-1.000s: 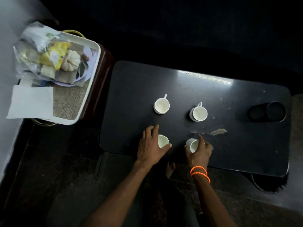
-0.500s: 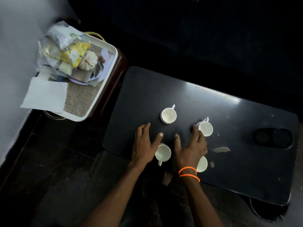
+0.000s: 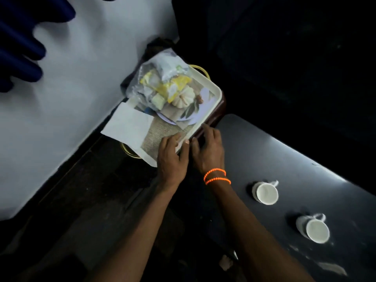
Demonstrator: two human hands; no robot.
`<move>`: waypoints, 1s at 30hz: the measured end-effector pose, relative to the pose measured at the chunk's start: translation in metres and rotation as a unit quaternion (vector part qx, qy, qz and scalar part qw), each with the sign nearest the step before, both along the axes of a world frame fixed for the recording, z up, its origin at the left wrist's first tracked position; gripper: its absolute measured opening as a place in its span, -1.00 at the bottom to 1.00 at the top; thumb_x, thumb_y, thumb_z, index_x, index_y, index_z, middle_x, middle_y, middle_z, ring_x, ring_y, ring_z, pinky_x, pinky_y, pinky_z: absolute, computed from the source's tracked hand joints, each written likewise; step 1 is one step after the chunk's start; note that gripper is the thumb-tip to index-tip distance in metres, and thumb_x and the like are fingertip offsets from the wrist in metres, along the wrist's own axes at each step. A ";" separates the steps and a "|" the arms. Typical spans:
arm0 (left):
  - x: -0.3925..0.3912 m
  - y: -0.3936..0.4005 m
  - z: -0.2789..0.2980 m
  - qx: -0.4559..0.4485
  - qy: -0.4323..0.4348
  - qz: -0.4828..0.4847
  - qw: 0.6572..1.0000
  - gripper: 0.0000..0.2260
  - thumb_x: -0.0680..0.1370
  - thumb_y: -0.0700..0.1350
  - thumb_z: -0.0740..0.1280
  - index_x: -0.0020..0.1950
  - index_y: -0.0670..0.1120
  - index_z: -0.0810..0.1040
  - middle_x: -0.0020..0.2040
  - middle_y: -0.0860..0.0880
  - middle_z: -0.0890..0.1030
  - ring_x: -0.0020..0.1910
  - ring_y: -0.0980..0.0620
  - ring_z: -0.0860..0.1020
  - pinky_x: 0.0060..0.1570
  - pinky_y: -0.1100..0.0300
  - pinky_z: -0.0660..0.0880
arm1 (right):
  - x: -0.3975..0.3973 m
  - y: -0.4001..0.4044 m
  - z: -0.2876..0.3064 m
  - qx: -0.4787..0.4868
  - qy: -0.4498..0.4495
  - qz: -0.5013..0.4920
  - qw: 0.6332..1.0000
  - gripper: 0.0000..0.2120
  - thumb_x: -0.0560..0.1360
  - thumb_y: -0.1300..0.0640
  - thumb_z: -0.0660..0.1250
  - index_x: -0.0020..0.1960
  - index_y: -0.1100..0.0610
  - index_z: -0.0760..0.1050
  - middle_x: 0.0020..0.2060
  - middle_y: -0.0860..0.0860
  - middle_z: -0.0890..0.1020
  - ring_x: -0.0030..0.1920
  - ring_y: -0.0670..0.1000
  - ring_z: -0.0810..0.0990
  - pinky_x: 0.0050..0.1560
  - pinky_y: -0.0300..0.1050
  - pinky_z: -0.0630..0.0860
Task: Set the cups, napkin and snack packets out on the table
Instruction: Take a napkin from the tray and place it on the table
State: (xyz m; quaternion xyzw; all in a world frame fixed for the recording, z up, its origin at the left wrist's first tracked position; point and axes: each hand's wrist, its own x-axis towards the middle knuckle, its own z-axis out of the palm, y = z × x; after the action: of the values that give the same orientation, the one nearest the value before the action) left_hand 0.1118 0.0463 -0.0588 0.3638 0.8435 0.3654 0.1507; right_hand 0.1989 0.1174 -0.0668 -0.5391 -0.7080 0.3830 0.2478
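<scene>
Since half a second ago both hands have left the cups and reached across to the white rectangular tray with the printed picture [image 3: 211, 86], which sits on a dark brown stand just beside the black worktop [image 3: 284, 159]. The left hand [image 3: 172, 157] lies over the tray's near corner, its fingers spread and lightly bent on the rim, not plainly closed round anything. The right hand [image 3: 207, 151], with two orange bead bracelets [image 3: 216, 177] at the wrist, rests its straightened fingers on the tray's edge next to the worktop; its grip too stands apart, holding nothing that can be made out. On the tray, a clear plastic bag of yellow and pale snack packets [image 3: 162, 84] lies at the far end, and a white folded paper napkin [image 3: 130, 125] hangs over the left edge. Two small white handled cups show on the worktop: one [image 3: 265, 193] nearer the hands, the other [image 3: 314, 230] further right, both upright and well apart from the tray.
</scene>
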 end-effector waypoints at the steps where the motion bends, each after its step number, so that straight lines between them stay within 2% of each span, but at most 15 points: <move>1: -0.017 0.001 0.002 0.008 0.017 0.024 1.000 -0.69 0.62 -0.08 0.40 0.31 -0.19 0.61 0.14 -0.14 0.60 0.09 -0.11 0.61 0.17 -0.02 0.55 | -0.016 0.005 0.000 0.001 0.004 0.019 1.000 -0.58 0.50 0.18 0.41 0.33 0.23 0.51 0.17 0.16 0.55 0.09 0.14 0.59 0.10 -0.07 0.53; 4: -0.069 0.004 0.001 0.038 0.011 0.190 0.981 -0.61 0.57 -0.13 0.44 0.35 -0.24 0.56 0.18 -0.22 0.55 0.10 -0.19 0.58 0.18 -0.04 0.53 | -0.060 0.016 -0.002 0.004 -0.009 0.102 0.995 -0.70 0.47 0.21 0.41 0.18 0.27 0.58 0.08 0.21 0.57 0.03 0.24 0.61 0.03 -0.03 0.52; 7: -0.123 0.006 -0.004 0.034 -0.085 0.431 0.898 -0.44 0.55 -0.06 0.49 0.45 -0.28 0.43 0.35 -0.30 0.44 0.34 -0.27 0.48 0.38 -0.05 0.40 | -0.103 0.024 -0.007 -0.051 -0.041 0.191 0.979 -0.70 0.51 0.18 0.42 0.19 0.29 0.58 0.07 0.25 0.57 0.02 0.30 0.60 0.05 0.02 0.51; 9: -0.152 0.002 -0.009 -0.031 -0.146 0.503 0.851 -0.36 0.52 0.08 0.49 0.47 -0.24 0.43 0.42 -0.27 0.44 0.44 -0.27 0.42 0.44 -0.05 0.37 | -0.128 0.023 -0.010 -0.083 -0.070 0.244 0.964 -0.64 0.53 0.12 0.41 0.24 0.30 0.54 0.13 0.27 0.56 0.10 0.28 0.57 0.13 0.11 0.51; 10: -0.162 -0.001 -0.012 -0.042 -0.192 0.501 0.843 -0.38 0.52 0.11 0.50 0.43 -0.23 0.48 0.40 -0.25 0.51 0.40 -0.24 0.50 0.39 -0.09 0.46 | -0.138 0.019 -0.011 -0.091 -0.080 0.259 0.958 -0.64 0.53 0.11 0.40 0.25 0.29 0.54 0.16 0.27 0.57 0.15 0.26 0.56 0.17 0.10 0.50; 12: -0.170 -0.005 -0.020 -0.007 -0.271 0.463 0.844 -0.55 0.51 0.05 0.52 0.28 -0.20 0.61 0.24 -0.19 0.68 0.15 -0.17 0.68 0.13 -0.07 0.65 | -0.152 0.008 -0.008 -0.125 -0.079 0.244 0.958 -0.62 0.53 0.09 0.38 0.29 0.25 0.53 0.21 0.23 0.58 0.19 0.22 0.56 0.19 0.01 0.48; 14: -0.170 -0.007 -0.022 0.024 -0.280 0.449 0.848 -0.72 0.51 -0.07 0.52 0.16 -0.17 0.67 0.11 -0.16 0.74 -0.01 -0.14 0.73 -0.11 0.05 0.67 | -0.161 -0.003 -0.008 -0.171 -0.061 0.188 0.965 -0.62 0.53 0.08 0.39 0.29 0.23 0.53 0.17 0.22 0.61 0.18 0.20 0.57 0.16 -0.05 0.43; 18: -0.163 -0.005 -0.017 0.063 -0.198 0.460 0.864 -0.84 0.54 -0.12 0.45 0.02 -0.20 0.62 -0.01 -0.16 0.71 -0.06 -0.14 0.70 -0.10 0.03 0.66 | -0.168 -0.016 -0.005 -0.322 -0.027 -0.001 0.946 -0.76 0.49 0.07 0.38 0.05 0.22 0.58 -0.14 0.07 0.65 0.12 0.22 0.59 -0.02 -0.13 0.38; 20: -0.154 -0.001 -0.012 0.091 -0.197 0.448 0.867 -0.87 0.55 -0.11 0.44 -0.08 -0.14 0.56 -0.08 -0.14 0.69 -0.16 -0.07 0.66 -0.16 0.04 0.62 | -0.167 -0.017 -0.002 -0.408 0.000 -0.053 0.911 -0.65 0.51 -0.05 0.38 0.05 0.24 0.60 -0.20 0.03 0.66 0.15 0.22 0.62 0.09 -0.18 0.44; 21: -0.147 0.003 -0.009 0.106 -0.210 0.448 0.863 -0.86 0.55 -0.11 0.45 -0.12 -0.11 0.53 -0.11 -0.12 0.68 -0.22 -0.04 0.64 -0.21 0.05 0.59 | -0.165 -0.017 -0.001 -0.465 0.041 -0.074 0.881 -0.56 0.52 -0.12 0.38 0.12 0.26 0.61 -0.08 0.11 0.71 0.16 0.24 0.64 0.19 -0.07 0.52; 23: -0.134 0.010 -0.001 0.146 -0.258 0.449 0.843 -0.89 0.56 -0.12 0.44 -0.12 -0.06 0.54 -0.13 -0.05 0.70 -0.27 0.04 0.66 -0.25 0.08 0.58 | -0.162 -0.014 0.003 -0.610 0.222 -0.120 0.751 -0.45 0.55 -0.18 0.36 0.31 0.25 0.55 0.14 0.19 0.68 0.10 0.25 0.67 0.17 0.13 0.61; 25: -0.121 0.017 0.008 0.178 -0.310 0.435 0.826 -0.93 0.58 -0.15 0.43 -0.08 -0.02 0.58 -0.13 0.00 0.72 -0.27 0.10 0.71 -0.24 0.10 0.61 | -0.153 -0.006 0.010 -0.669 0.344 -0.137 0.645 -0.46 0.60 -0.14 0.32 0.45 0.17 0.47 0.20 0.15 0.61 0.07 0.19 0.62 0.05 0.08 0.63; 26: -0.115 0.020 0.013 0.191 -0.330 0.420 0.824 -0.93 0.58 -0.17 0.43 -0.06 -0.01 0.60 -0.12 0.01 0.73 -0.25 0.11 0.73 -0.23 0.10 0.63 | -0.147 0.001 0.010 -0.673 0.369 -0.128 0.628 -0.48 0.62 -0.08 0.32 0.48 0.16 0.44 0.23 0.15 0.59 0.07 0.15 0.62 0.01 0.05 0.63; 28: -0.101 0.026 0.020 0.211 -0.358 0.386 0.824 -0.90 0.56 -0.20 0.43 -0.06 0.01 0.64 -0.08 0.00 0.75 -0.15 0.05 0.75 -0.19 0.07 0.68 | -0.133 0.016 0.011 -0.649 0.378 -0.109 0.651 -0.54 0.62 0.14 0.34 0.48 0.24 0.42 0.26 0.19 0.59 0.05 0.16 0.64 -0.03 0.05 0.66; 30: -0.088 0.034 0.025 0.203 -0.386 0.368 0.821 -0.87 0.55 -0.18 0.43 0.02 0.04 0.67 0.01 -0.02 0.76 -0.01 -0.01 0.75 -0.16 0.05 0.69 | -0.115 0.032 0.012 -0.595 0.347 -0.115 0.716 -0.59 0.55 0.36 0.35 0.39 0.39 0.46 0.27 0.30 0.59 0.09 0.24 0.62 0.16 0.20 0.62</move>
State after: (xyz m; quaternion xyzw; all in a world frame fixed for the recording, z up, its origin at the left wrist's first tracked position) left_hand 0.0240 0.0799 -0.0338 -0.1224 0.6945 0.6668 0.2410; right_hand 0.0840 0.1498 -0.0543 -0.4819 -0.1304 0.8540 0.1468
